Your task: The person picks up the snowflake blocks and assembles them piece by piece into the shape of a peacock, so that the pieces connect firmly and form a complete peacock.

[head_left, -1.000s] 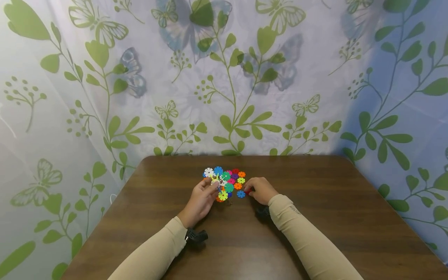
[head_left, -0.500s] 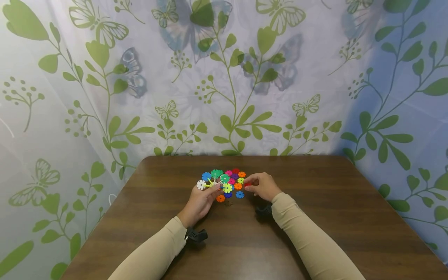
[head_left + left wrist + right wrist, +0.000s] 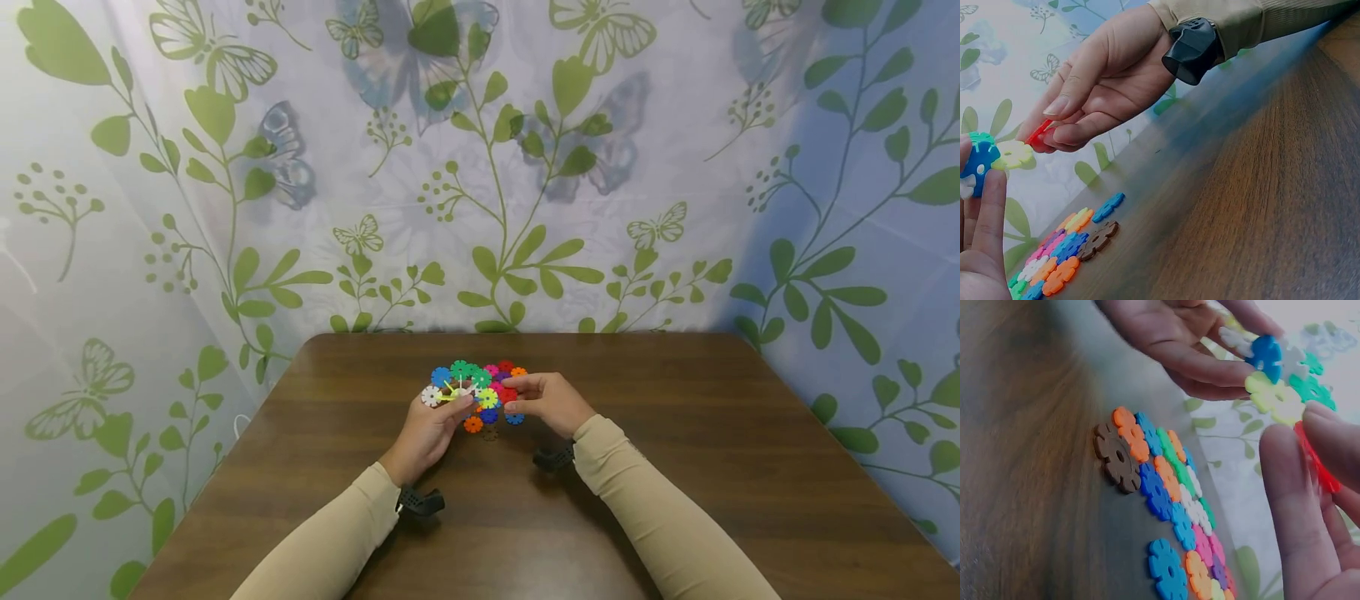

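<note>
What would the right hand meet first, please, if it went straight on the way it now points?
Most likely the yellow disc on the cluster in the left hand, with the red disc that the right hand pinches leading; the two look very close, perhaps touching, but depth is unclear.

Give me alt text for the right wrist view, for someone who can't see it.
The right-hand grip pinches a red notched disc beside the yellow disc of a multicoloured cluster held by the left-hand grip; whether red and yellow touch is unclear. More notched discs lie on the wood-grain table.
</note>
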The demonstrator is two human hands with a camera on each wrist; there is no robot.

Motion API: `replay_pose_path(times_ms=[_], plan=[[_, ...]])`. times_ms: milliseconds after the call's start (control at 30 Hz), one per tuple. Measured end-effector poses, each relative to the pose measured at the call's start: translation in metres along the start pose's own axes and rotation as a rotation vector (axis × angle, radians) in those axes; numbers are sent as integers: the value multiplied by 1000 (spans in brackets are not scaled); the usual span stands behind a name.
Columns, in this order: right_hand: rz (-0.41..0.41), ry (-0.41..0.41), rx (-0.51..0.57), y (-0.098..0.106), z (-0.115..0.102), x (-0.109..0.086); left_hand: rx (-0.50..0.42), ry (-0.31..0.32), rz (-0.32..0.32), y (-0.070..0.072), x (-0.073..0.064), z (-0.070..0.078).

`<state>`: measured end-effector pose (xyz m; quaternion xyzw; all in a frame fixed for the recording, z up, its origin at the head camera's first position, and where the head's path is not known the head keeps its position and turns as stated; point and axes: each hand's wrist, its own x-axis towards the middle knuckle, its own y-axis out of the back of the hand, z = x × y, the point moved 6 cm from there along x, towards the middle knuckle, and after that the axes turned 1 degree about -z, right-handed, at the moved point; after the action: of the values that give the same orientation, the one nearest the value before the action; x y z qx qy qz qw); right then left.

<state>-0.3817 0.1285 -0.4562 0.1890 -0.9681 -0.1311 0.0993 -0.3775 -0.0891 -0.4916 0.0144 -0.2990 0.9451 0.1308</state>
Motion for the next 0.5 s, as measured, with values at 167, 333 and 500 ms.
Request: replay_pose_path(times_ms=[167,333,500], plan=[[-63,-3,147,-2,5,1,14,-8,4,0,0,1],[-125,-5,310,-6,8,1,34,-14,-8,-1,-1,1],[-185,-10,405,-7,9,0,30,-9,-44,-3,-3,2]])
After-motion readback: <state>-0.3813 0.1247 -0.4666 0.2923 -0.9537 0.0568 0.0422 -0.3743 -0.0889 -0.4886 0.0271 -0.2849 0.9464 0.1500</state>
